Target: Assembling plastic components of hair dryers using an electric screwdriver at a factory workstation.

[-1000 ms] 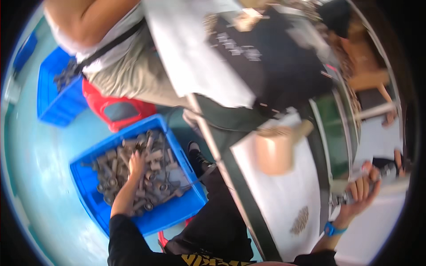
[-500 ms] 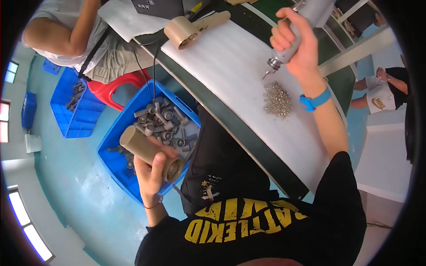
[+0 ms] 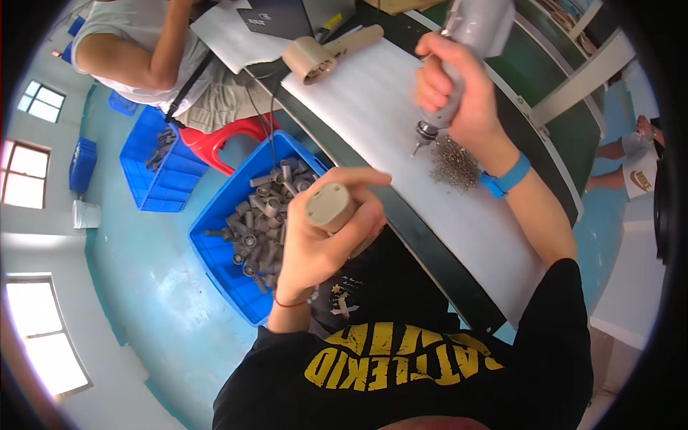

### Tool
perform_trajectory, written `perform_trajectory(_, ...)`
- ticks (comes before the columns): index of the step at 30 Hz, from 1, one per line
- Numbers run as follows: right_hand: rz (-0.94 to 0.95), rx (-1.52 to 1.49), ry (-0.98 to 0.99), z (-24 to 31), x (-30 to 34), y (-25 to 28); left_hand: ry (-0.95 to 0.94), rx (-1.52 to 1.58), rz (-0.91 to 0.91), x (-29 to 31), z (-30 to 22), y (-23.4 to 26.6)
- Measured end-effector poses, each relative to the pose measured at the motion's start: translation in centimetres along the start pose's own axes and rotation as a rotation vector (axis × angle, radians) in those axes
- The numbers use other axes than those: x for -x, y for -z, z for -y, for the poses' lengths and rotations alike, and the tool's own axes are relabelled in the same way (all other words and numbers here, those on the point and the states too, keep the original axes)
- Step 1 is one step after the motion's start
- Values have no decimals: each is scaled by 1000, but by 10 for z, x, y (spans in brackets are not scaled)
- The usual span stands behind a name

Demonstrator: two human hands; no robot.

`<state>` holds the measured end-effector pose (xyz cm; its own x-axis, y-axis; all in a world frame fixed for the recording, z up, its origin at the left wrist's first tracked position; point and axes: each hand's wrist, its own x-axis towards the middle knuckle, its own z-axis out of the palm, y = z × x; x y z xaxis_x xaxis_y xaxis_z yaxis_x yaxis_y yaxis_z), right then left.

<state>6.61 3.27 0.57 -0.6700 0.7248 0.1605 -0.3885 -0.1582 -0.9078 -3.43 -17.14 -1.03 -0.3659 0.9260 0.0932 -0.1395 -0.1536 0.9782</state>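
Note:
My left hand (image 3: 312, 247) is wrapped round a beige plastic housing (image 3: 331, 206), shaped like a hair dryer body. One rounded end of it faces up, and my fingers hide much of the rest. In my right hand (image 3: 466, 97) is a grey electric screwdriver (image 3: 481, 29), its metal bit tilted down over the white sheet. Just beside the bit lies a heap of small metal screws (image 3: 455, 166). Farther off on the table rests another beige housing with a handle (image 3: 309, 60), its open round end showing.
A blue bin (image 3: 215, 244) of grey-brown plastic parts stands left of the table (image 3: 459, 287). Beyond it are a red stool (image 3: 204, 147) and another blue bin (image 3: 154, 179). A seated person (image 3: 129, 57) is at far left, near a dark box (image 3: 276, 18). Another person stands at right.
My left hand has brought the housing up and right, from over the bin to the table's edge, turning its end upward. The screwdriver has come slightly down and left.

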Motion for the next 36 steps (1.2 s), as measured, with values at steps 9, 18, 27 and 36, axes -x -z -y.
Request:
perform_trajectory(9,373,-383,196,70,-14,-44,10,-229,-41,-35,-21,-4)
perform_trajectory(18,284,-456,179,77,10,-48,-218,-191,-32,-33,-17,-20)
perform_trajectory(27,332,-536,201,90,-1,-32,-109,-153,-39,-44,-28,-41)
perform_trajectory(36,1304,-1027,322,83,-56,-30,-76,-69,-60,-47,-21,-40)
